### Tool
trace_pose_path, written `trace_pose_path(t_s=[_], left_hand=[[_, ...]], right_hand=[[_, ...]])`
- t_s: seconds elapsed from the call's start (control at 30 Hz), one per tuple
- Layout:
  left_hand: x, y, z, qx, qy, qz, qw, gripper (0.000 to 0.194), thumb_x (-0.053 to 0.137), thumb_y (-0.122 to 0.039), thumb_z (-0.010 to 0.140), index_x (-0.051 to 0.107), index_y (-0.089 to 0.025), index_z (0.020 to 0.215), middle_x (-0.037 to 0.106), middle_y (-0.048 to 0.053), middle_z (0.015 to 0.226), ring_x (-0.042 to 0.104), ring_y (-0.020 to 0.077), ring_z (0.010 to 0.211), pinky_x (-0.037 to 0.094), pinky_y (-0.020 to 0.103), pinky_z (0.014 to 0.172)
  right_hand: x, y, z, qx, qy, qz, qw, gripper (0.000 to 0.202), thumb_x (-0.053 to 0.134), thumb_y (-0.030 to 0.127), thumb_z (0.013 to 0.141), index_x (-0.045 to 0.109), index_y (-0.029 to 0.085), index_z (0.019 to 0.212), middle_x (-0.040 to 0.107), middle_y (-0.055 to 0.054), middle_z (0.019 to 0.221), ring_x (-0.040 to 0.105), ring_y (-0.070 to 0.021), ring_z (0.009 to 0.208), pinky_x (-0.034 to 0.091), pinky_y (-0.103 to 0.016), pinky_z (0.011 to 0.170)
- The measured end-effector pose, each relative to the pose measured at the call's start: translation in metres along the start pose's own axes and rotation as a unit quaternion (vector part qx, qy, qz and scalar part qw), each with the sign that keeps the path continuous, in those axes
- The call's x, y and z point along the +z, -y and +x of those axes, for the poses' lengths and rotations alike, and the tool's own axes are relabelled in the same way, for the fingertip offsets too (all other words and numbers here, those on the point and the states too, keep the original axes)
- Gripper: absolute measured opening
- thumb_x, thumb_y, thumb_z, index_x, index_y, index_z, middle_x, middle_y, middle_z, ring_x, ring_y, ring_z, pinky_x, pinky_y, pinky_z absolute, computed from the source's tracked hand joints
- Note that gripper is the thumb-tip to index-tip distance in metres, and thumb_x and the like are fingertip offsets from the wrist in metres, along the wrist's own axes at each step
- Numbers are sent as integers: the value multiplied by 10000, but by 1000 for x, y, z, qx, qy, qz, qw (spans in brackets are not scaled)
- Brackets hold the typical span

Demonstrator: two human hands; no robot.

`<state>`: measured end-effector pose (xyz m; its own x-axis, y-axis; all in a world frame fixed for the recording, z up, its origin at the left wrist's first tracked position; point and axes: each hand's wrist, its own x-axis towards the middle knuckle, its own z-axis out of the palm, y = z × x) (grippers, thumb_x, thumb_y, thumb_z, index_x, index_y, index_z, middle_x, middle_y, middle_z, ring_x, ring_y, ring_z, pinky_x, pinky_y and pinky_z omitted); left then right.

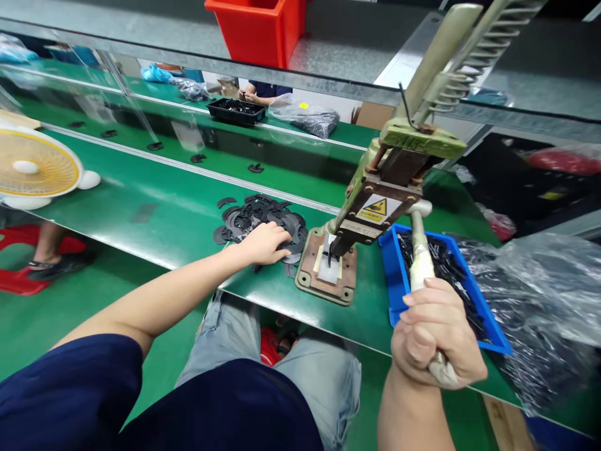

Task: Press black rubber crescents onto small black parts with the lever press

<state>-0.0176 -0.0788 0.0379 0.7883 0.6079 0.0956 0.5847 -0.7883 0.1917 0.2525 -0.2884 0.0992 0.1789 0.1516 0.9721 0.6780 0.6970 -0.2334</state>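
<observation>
Our right hand (436, 335) is wrapped tight round the lever handle (421, 263) of the green hand press (375, 200), fingers closed on it. Our left hand (263, 243) rests on the pile of black curved parts (260, 216) just left of the press base (323, 269), fingers bent down onto the parts; we cannot tell whether one is pinched. A blue bin (392, 275) of black pieces sits right of the press, under the handle, with a plastic bag (539, 294) beyond. A fan (37, 166) stands far left; another person's hand (248, 96) works at a black tray (236, 111) across the belt.
</observation>
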Motion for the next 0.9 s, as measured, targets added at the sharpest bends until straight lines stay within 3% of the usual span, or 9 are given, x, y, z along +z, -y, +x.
trace_pose_path(t_s=[0.13,0.3,0.43,0.6,0.7,0.9], left_hand=[[11,-10,27,-3,30,43,999,380,735,-414,879,705,-179,1176,751,159,1129,622,354,1147,451,451,984],[14,-7,36,-18,43,-25,999,407,734,-257,852,619,-156,1229,750,133,1016,668,320,1040,473,392,898],[-1,-4,27,-22,26,-111,993,357,667,-183,878,563,-172,1219,723,98,1008,689,266,931,490,338,799],[-21,-14,8,31,22,-89,995,156,609,-177,901,613,-210,1053,705,66,965,687,245,907,481,322,780],[-14,-33,0,44,19,-130,990,99,610,-227,929,644,-217,1021,699,45,904,674,215,827,470,305,739],[13,-58,-9,-74,-50,-255,963,144,604,-359,980,635,-219,980,677,19,813,629,179,717,452,290,681]], right_hand=[[-8,6,2,25,54,-23,998,229,631,224,785,544,219,573,620,30,603,671,-192,635,575,-563,861],[-10,8,2,24,58,-24,998,212,615,216,781,537,219,584,609,35,605,673,-181,644,578,-546,878],[-7,7,1,22,51,-19,998,237,616,237,812,539,214,589,612,32,609,675,-173,656,573,-542,887],[-3,6,0,14,18,-11,1000,299,631,264,828,505,207,563,588,31,577,651,-175,619,575,-541,852],[-2,6,0,13,20,-10,1000,303,631,266,832,507,205,562,589,36,580,655,-170,624,570,-529,857],[-6,8,1,23,44,-17,999,294,638,261,848,525,204,583,603,29,602,661,-181,643,571,-544,874]])
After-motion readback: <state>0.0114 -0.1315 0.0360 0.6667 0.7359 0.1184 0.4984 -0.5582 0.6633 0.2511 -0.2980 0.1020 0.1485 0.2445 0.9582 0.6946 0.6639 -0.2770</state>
